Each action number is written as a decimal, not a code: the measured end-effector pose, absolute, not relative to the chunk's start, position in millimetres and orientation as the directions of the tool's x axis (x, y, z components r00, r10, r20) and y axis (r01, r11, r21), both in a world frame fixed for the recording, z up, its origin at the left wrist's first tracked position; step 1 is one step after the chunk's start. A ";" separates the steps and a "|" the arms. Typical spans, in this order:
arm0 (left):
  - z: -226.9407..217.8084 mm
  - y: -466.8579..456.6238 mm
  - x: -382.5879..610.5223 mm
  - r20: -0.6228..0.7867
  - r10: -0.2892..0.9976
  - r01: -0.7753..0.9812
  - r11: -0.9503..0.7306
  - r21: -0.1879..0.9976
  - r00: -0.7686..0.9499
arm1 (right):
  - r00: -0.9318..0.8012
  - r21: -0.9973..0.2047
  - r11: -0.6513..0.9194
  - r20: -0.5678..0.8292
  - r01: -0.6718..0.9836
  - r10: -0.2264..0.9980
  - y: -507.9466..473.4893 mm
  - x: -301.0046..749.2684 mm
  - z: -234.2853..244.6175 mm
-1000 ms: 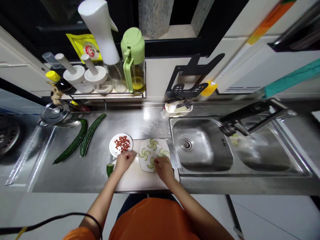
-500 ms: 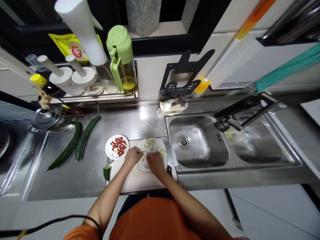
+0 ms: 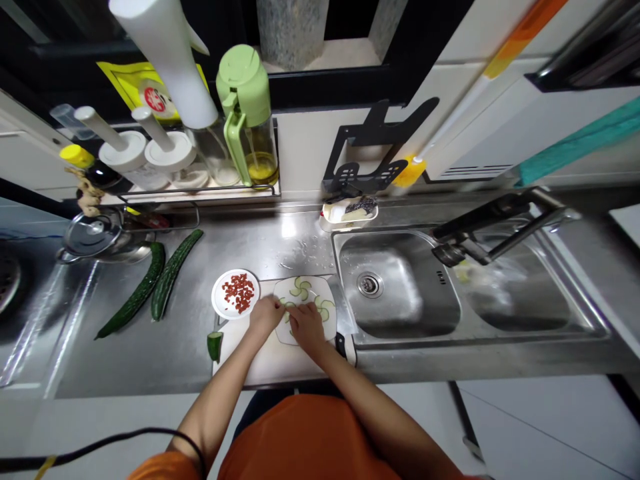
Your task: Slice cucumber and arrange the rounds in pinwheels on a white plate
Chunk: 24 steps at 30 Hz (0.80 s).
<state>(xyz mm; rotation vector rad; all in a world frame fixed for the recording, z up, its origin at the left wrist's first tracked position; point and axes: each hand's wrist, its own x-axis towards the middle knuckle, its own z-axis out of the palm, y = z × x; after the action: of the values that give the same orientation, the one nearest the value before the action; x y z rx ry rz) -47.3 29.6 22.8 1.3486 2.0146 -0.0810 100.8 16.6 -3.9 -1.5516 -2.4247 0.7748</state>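
Observation:
A white plate [image 3: 327, 293] with cucumber slices [image 3: 300, 288] laid in pinwheel shapes rests on a white cutting board [image 3: 270, 360]. Both my hands meet over the plate's near left part. My left hand [image 3: 265, 315] has its fingers pinched together at the plate's left rim. My right hand [image 3: 306, 327] is curled, fingertips down on the slices. Whatever small piece they pinch is hidden. Left of the plate sits a small white dish of chopped red bits [image 3: 235, 293]. A cucumber end [image 3: 215, 345] lies at the board's left edge.
Two whole cucumbers [image 3: 150, 287] lie on the steel counter at left, near a pot lid [image 3: 93, 237]. A rack with oil and condiment bottles [image 3: 200, 153] stands at the back. A double sink [image 3: 400, 290] with a faucet [image 3: 490, 233] is at right; a soap dish [image 3: 347, 212] sits behind it.
My left hand left the red-bits dish and moved right to the plate's left rim. My right hand shifted left across the plate until the two hands came together.

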 end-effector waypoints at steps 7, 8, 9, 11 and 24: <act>32.0 28.7 -43.8 -0.574 0.782 0.845 0.462 0.271 -0.243 | -0.446 -0.498 0.323 -0.150 0.805 0.882 15.5 99.8 -5.9; 32.5 28.3 -43.6 -0.565 0.787 0.845 0.460 0.272 -0.247 | -0.446 -0.497 0.323 -0.151 0.806 0.882 15.5 99.7 -5.6; 32.8 27.6 -43.8 -0.556 0.793 0.844 0.459 0.278 -0.248 | -0.446 -0.497 0.322 -0.151 0.806 0.882 15.6 99.6 -5.2; 33.6 25.6 -45.7 -0.537 0.808 0.837 0.455 0.305 -0.243 | -0.447 -0.500 0.321 -0.155 0.804 0.881 15.7 99.4 -4.1; 49.9 -17.5 -122.7 -0.440 0.733 0.660 0.671 0.338 -0.519 | -0.456 -0.537 0.350 -0.073 0.767 0.887 16.2 103.0 2.5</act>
<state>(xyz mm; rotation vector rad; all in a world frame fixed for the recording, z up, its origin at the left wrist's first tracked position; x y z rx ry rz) -122.7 -17.5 49.9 1.0728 2.3272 0.1715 103.0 16.2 2.5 -1.4890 -2.3821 0.7551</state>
